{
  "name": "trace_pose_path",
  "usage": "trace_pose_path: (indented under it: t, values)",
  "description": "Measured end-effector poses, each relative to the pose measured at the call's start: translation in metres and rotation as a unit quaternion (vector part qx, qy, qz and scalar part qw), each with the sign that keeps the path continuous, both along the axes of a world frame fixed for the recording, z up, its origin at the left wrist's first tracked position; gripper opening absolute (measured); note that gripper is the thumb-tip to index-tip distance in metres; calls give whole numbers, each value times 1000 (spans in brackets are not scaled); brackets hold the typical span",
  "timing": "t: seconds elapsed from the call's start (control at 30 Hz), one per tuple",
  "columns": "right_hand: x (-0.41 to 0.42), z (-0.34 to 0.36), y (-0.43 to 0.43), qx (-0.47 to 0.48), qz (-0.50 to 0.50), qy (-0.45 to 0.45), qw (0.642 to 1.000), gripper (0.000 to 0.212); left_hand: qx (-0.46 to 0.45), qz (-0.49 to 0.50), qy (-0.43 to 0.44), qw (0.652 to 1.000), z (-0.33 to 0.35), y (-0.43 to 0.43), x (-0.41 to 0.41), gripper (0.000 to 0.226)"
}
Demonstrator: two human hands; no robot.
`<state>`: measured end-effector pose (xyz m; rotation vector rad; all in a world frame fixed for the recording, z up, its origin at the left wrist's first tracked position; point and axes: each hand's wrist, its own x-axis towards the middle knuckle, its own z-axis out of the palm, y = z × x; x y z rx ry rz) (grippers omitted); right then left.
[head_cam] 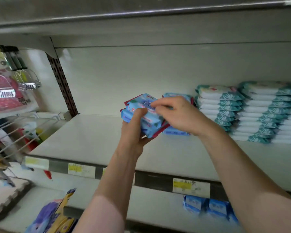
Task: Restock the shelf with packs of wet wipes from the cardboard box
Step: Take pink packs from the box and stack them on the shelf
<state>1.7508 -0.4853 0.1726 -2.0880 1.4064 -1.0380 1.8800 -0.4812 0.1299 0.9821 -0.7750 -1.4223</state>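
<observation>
Far left, packaged goods hang on hooks [26, 78], a little blurred, with a wire rack [15, 132] below them, and then comes the slotted upright [62, 84] that marks the edge of the bay. Now the shelf [84, 137], pale and flat, with price tags [81, 170] along its front rail. Up comes the left hand [133, 132] over the middle of the shelf, palm under a small bundle of blue packs [149, 118]. Its fingers are wrapped round the bundle and the thumb [140, 114] is curled over the near face, a firm grip. The bundle is tilted and held clear of the shelf surface. Just to its right, the right hand [178, 115] reaches across, its fingers [158, 105] bent down onto the topmost pack and taking hold of it at the upper edge, though blur softens the fingertips. Behind that hand a stack [175, 132] of the same blue wipes already sits on the shelf, partly hidden by the wrist. Further right, two tall piles of teal packs [220, 106] stand side by side, touching, and the outer one runs off the frame edge. Down on the lower shelf [154, 207], a purple and yellow bag [54, 214] lies at the left and more blue wipes [208, 207] stand upright at the right.
</observation>
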Motion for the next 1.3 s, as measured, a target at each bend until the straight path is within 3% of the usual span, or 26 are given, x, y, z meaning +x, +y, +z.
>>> trace_pose_path:
  t: [0.07,0.13,0.27,0.4,0.5,0.57,0.67,0.8,0.97,1.17,1.3]
  values:
    - [-14,6,-23,-27,-59,-65,996,23,16,-46,21,999,4,-12,12,25]
    - [-28,13,-43,0,-103,-74,992,21,37,-94,35,994,8,-23,24,26]
    - [-34,21,-59,221,-30,-184,957,12,78,-171,16,982,17,-47,35,34]
    - [-34,20,-71,295,-1,-256,920,14,118,-206,-15,971,22,-69,38,37]
    - [-31,16,-75,334,-5,-250,909,11,129,-203,-37,970,20,-83,38,41]
    - [-30,12,-76,336,-21,-231,913,14,130,-201,-38,970,18,-89,36,41]
    - [-30,7,-78,315,-40,-287,904,7,124,-196,-16,973,17,-92,31,35]
    - [-36,7,-82,252,-85,-418,869,8,128,-135,74,980,8,-98,32,23]
    - [-51,5,-86,202,-110,-455,860,5,89,-48,219,970,1,-105,34,21]
    - [-57,0,-91,206,-115,-435,869,7,19,-101,210,972,24,-116,5,25]
    - [-61,-3,-91,204,-141,-367,896,14,12,-138,159,978,31,-128,-8,29]
